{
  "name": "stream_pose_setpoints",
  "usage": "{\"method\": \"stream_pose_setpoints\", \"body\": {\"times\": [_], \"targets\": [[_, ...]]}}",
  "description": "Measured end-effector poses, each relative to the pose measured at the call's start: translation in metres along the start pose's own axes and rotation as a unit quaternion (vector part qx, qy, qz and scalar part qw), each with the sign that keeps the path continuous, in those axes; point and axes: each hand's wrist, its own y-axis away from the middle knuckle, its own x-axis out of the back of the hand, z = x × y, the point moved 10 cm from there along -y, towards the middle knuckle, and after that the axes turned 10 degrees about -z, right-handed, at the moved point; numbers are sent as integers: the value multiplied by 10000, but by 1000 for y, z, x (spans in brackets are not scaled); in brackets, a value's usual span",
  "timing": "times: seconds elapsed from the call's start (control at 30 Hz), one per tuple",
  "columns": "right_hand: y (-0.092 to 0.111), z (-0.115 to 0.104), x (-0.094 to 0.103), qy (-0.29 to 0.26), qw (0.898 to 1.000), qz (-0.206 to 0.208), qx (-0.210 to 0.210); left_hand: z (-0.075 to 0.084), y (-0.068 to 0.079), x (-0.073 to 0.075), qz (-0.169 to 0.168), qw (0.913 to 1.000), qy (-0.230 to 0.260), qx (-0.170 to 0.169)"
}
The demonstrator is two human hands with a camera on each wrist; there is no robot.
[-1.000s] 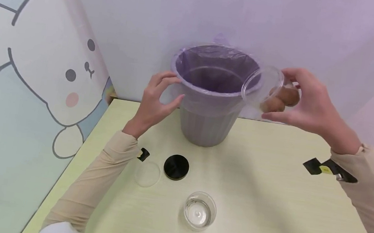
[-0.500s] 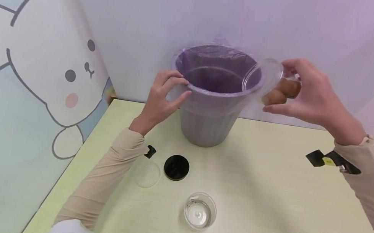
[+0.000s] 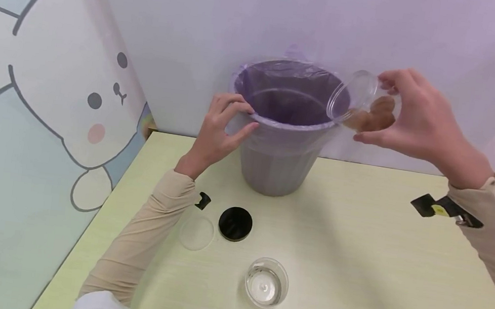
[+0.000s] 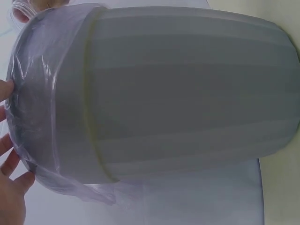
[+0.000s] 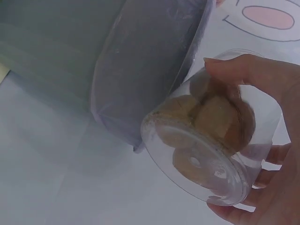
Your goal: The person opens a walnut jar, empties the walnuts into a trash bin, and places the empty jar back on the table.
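Note:
In the head view my right hand (image 3: 421, 118) grips a clear plastic jar (image 3: 364, 91), tilted with its open mouth at the right rim of a trash can (image 3: 275, 170). Several round brown things (image 5: 218, 119) lie inside the jar, smooth-looking and filling much of it. The right wrist view shows the thumb on one side and fingers on the other. My left hand (image 3: 220, 131) holds the left front rim of the trash can, its fingers over the edge and thumb just outside. A thin purplish liner bag (image 4: 35, 79) covers the can's rim.
On the pale table (image 3: 351, 288) lie a black round lid (image 3: 235, 223) and a thin clear disc (image 3: 197, 233). Nearer me stands an open clear cup (image 3: 265, 286). A pale wall rises right behind the can; a bunny-printed wall (image 3: 45, 75) borders the left.
My left hand has moved right onto the can's rim. My right hand has risen slightly, tilting the jar further, and the brown things have shifted toward its mouth.

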Motion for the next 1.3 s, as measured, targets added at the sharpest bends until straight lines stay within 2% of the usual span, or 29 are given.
{"method": "stream_pose_setpoints", "body": {"times": [0.3,0.53,0.8,1.3], "targets": [[-6,-6,5,435,9990,-60,-56,2,0,2,-49,10000,19,36],[-9,-18,11,860,9960,99,229,2,0,4,-74,10000,23,-18],[-13,-30,11,1454,9875,259,549,0,1,4,-82,9999,87,14],[-19,-42,10,1845,9797,309,716,-2,3,7,-78,9998,147,78]]}}
